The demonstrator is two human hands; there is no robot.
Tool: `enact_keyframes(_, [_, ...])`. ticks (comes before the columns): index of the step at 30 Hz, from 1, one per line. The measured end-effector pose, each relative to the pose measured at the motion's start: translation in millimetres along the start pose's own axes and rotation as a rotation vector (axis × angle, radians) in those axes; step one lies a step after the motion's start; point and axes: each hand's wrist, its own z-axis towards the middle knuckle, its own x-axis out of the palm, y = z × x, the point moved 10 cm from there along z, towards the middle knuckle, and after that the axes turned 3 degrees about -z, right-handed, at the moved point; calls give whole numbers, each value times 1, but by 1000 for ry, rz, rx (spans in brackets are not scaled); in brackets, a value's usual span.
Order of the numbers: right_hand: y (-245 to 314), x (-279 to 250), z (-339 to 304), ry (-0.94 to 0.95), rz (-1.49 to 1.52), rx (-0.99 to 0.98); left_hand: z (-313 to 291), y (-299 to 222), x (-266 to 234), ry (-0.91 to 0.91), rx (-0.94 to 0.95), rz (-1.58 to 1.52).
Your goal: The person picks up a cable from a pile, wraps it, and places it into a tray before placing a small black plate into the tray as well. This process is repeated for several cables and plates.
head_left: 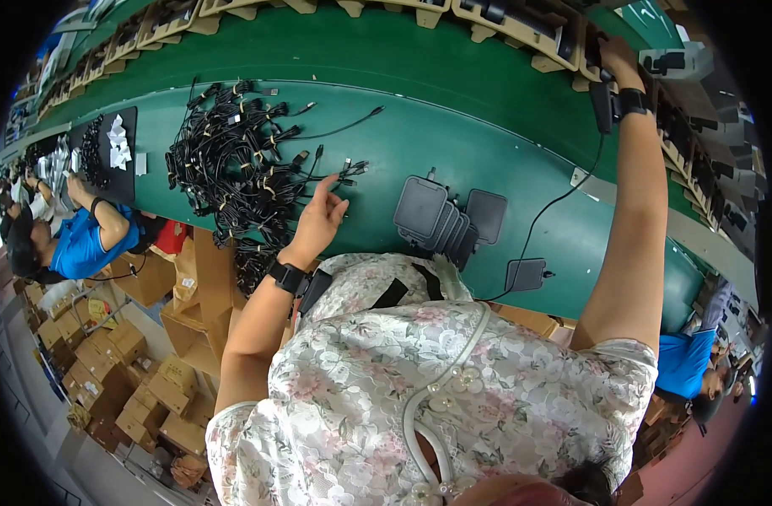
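A bare lane of green surface (371, 207) lay open between the tangled cable pile (234, 160) and the stack of dark flat devices (421, 207), though loose plug ends (352, 170) jutted into it beside the left grip (315, 223). Past the stack, a black cord (533, 222) curved down from the right wrist, cutting across the bare room on that side and passing near a lone flat device (525, 275). Beyond, a long green strip (360, 44) offered open passage up to the row of bins (525, 32), which bordered the far side, with the right grip (619, 59) at its right end.
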Motion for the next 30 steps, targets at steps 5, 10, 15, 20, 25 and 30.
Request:
enact_keyframes(5, [57,-57,-25,-264,206,217,-11,13,-18,-102,-33,17])
enact_keyframes(10, [26,-13,-4,-216,-77,103,5,8,-27,-105,9,41])
enact_keyframes(15, [19,-22,-38,-551,465,443,-4,-18,-36,-189,45,48])
enact_keyframes(20, [22,-11,-41,-461,-139,161,-6,-8,-33,-138,5,41])
enact_keyframes(25, [8,-26,-47,-7,70,326,-7,-13,-22,-66,27,-96])
enact_keyframes(30, [-14,-9,-23,-121,463,307,4,-25,-12,-16,25,-41])
